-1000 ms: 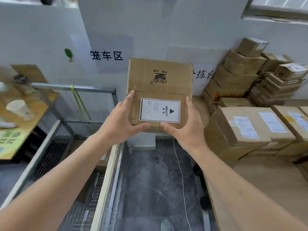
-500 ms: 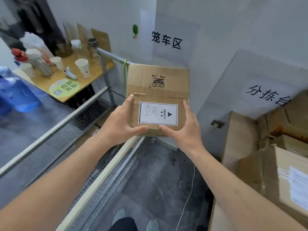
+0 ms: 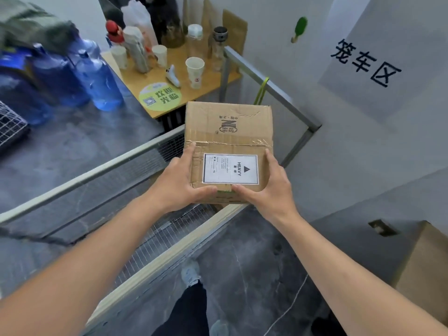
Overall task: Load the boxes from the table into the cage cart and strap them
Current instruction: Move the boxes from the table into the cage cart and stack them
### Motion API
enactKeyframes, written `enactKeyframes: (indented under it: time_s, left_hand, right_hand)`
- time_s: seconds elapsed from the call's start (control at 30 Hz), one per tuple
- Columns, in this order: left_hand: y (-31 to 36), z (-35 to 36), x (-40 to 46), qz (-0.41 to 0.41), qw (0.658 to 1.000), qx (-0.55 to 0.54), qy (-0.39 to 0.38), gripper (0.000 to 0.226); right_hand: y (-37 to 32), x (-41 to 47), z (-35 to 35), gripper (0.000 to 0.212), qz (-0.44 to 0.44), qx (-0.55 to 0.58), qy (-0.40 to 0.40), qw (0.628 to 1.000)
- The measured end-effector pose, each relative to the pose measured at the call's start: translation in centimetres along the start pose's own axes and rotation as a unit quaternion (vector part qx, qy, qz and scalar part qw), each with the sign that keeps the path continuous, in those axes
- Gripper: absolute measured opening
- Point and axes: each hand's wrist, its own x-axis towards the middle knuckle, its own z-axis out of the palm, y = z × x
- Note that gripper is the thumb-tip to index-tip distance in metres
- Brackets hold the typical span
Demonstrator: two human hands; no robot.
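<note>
Box (image 3: 228, 146) marked HEAVY is held above the cart (image 3: 155, 258) rail.
Gripped at its near corners by both hands (image 3: 178, 184) (image 3: 266, 190), it could be dropped or snagged on the rail.

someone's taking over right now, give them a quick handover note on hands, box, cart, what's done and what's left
Left hand and right hand: each has a grip on one side of the taped brown cardboard box with the white HEAVY label.
Box: held in the air above the grey metal mesh cage cart, over its near rail, not set down.
Done: box picked up and carried to the cart.
Left: lower it in, load the other boxes, strap them. A green strap hangs on the far rail.
</note>
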Motion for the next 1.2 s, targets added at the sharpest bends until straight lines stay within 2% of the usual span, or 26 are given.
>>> enactKeyframes:
  time_s: [0.23,0.47,0.73,0.97,1.2]
  left_hand:
    - [-6.1,-2.6,6.6,-0.067,0.997,-0.018,-0.035,0.128]
    - [-12.1,-1.0,11.1,-0.137,0.988,-0.047,-0.056,0.122]
    - [-18.4,5.9,15.8,-0.221,0.969,-0.094,-0.054,0.128]
    - [-21.9,13.5,18.0,-0.286,0.946,-0.15,-0.034,0.107]
    - [-26.3,19.6,19.1,-0.341,0.918,-0.203,-0.027,0.098]
  right_hand:
    - [-0.6,9.1,7.3,0.122,0.012,-0.021,-0.068,0.997]
    - [1.9,15.1,12.9,0.124,0.04,-0.06,-0.161,0.984]
    - [9.2,21.1,18.9,0.13,0.062,-0.062,-0.262,0.961]
    - [16.5,25.4,23.7,0.126,0.058,-0.08,-0.352,0.931]
    - [22.1,27.8,28.6,0.111,0.038,-0.105,-0.419,0.901]
